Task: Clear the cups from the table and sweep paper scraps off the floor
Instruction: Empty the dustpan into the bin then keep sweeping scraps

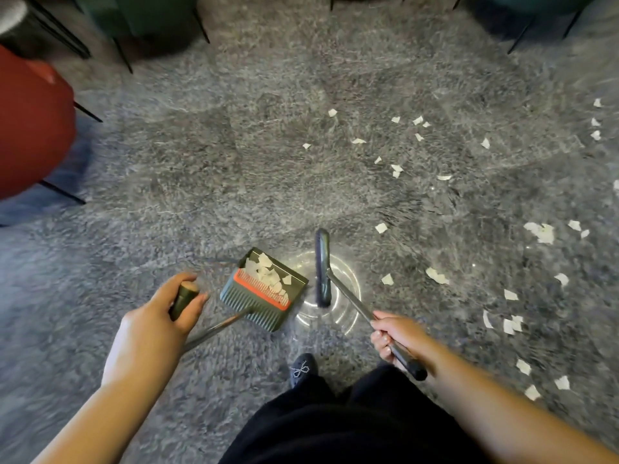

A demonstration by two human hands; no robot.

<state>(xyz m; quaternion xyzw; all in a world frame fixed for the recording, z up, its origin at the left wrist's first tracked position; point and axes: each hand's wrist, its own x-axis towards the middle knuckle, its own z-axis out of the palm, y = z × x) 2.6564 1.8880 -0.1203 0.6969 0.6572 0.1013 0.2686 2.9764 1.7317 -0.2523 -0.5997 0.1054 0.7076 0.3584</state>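
Dustpan (264,289) holding scraps lies just left of broom head (323,267); loose scraps (437,275) right.

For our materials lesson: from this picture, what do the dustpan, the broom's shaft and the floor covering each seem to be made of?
Dustpan: probably moulded plastic, matt dark green with a red strip, with comb teeth formed along its edge.
Broom's shaft: likely metal; it is thin, grey and shows a bright sheen.
Floor covering: looks like shaggy grey pile carpet, its fibres lying in swirls.

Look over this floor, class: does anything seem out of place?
Yes. Torn paper scraps lie strewn over the grey carpet, mainly right of the broom; some already sit in the dustpan.
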